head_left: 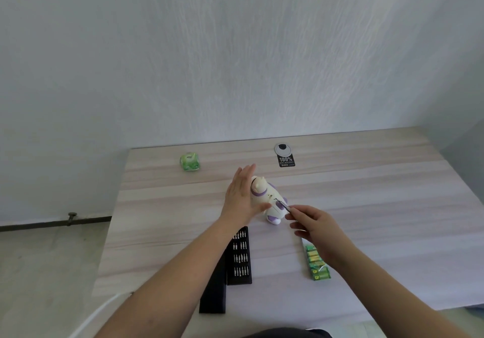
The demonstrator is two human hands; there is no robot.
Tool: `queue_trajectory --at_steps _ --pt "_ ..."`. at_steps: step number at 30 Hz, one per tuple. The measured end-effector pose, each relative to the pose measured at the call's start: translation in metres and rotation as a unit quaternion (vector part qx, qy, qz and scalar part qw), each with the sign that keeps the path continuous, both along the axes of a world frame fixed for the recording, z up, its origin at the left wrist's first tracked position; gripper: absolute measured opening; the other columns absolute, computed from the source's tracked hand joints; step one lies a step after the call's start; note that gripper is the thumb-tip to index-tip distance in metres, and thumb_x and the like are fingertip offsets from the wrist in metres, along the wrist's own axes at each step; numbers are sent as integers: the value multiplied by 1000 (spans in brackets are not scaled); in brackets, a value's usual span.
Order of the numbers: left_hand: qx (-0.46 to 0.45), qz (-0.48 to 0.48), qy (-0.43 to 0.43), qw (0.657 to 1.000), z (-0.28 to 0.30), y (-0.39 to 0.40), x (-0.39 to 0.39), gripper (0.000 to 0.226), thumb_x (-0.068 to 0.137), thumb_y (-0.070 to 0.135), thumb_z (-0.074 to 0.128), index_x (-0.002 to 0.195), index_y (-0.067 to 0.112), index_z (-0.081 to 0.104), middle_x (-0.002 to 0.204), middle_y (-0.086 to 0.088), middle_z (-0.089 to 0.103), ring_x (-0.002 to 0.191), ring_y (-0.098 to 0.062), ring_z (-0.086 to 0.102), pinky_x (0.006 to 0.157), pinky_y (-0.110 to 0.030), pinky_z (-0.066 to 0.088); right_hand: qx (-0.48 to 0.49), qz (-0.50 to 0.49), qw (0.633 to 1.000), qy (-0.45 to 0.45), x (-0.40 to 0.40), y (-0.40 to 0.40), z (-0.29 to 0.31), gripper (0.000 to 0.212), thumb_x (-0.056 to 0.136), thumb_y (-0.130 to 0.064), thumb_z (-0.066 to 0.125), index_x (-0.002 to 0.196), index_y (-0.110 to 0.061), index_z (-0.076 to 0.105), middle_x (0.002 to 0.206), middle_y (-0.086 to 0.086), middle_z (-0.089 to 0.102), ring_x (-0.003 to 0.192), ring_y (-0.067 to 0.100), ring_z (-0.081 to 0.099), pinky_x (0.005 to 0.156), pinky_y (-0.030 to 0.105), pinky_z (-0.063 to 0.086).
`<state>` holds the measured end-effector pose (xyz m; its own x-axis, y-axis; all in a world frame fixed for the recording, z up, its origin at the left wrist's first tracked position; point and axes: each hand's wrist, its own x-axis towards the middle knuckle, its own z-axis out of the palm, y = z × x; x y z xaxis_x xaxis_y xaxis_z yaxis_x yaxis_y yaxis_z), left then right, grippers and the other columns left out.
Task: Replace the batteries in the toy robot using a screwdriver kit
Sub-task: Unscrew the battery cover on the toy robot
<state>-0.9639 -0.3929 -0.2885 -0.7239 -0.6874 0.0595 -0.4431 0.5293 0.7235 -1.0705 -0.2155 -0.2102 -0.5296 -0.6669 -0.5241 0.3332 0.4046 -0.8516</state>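
Observation:
A white and purple toy robot (pixel 267 197) lies tilted on the wooden table (pixel 366 206). My left hand (pixel 241 196) rests against its left side with straight fingers, steadying it. My right hand (pixel 311 223) pinches a thin screwdriver (pixel 284 204), whose tip touches the robot's back. An open black bit tray (pixel 240 256) of the screwdriver kit lies near my left forearm, with its black sleeve (pixel 213 290) beside it. A row of green batteries (pixel 317 263) lies under my right wrist, partly hidden.
A green wrapped packet (pixel 189 161) sits at the table's back left. A round grey cable port with a black label (pixel 284 154) is at the back. A wall stands right behind the table; the floor shows on the left.

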Motion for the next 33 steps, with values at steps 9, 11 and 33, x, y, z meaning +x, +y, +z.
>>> queue_trajectory --at_steps 9,11,33 --pt "211 113 108 965 13 48 50 14 97 14 53 105 17 64 90 6 69 79 -3 62 76 -18 49 -1 8 1000 -18 12 -3 -10 13 95 -15 58 99 -13 70 87 3 73 72 12 62 69 25 51" --pt "341 136 135 920 16 59 47 17 100 12 48 106 12 64 86 -1 68 72 -10 63 72 -24 52 1 8 1000 -20 15 -4 -13 12 95 -14 58 99 -12 70 87 4 73 72 13 61 68 25 51" --pt "646 207 244 693 15 80 42 14 94 0 55 101 4 66 85 -9 74 80 -14 71 69 -19 55 59 23 998 -26 27 -1 -37 16 93 -20 62 101 -8 69 83 5 74 67 11 62 63 25 50"
